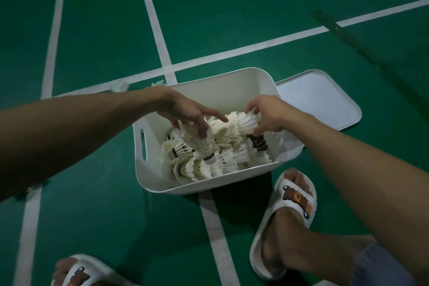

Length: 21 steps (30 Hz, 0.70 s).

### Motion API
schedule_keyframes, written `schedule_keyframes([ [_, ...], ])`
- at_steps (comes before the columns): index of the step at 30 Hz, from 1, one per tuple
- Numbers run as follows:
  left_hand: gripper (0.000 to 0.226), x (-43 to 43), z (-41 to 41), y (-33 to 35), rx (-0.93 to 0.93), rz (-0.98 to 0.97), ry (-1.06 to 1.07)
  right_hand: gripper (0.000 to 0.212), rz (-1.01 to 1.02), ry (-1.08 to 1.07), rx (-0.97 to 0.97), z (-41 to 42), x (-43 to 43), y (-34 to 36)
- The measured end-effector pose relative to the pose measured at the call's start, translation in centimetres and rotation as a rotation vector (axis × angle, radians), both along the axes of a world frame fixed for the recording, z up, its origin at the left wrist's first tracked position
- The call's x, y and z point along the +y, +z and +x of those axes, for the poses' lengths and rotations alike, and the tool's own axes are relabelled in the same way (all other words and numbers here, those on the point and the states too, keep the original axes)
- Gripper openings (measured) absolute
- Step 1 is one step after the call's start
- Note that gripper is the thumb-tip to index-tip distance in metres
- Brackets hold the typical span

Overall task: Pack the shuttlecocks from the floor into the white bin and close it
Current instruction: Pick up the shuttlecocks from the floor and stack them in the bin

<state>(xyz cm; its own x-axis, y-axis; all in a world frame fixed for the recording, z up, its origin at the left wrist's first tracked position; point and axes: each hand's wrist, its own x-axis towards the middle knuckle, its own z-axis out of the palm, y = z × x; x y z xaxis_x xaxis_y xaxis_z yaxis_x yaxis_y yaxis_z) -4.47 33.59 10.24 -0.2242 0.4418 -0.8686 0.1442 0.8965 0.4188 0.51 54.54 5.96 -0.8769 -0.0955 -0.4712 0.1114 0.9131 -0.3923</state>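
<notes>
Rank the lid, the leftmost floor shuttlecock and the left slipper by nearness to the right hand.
1. lid, just right of the right hand.
2. leftmost floor shuttlecock, beyond the bin, leftward.
3. left slipper, bottom left corner.

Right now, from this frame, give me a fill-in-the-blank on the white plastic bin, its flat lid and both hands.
1. The white plastic bin stands on a ____ court floor.
2. Its flat white lid lies on that floor at the person's ____ side.
3. The left hand and right hand each grip white feather shuttlecocks over the open ____.
Missing: green; right; bin.
</notes>
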Motion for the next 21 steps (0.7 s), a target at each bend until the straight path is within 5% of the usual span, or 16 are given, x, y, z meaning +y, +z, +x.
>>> schedule_keyframes([
  [21, 0.052, -4.4, -0.9, -0.2, 0.058, 0.389, 0.334, 0.076, -0.091, 0.003, -0.004, -0.7, 0.1, 2.6],
])
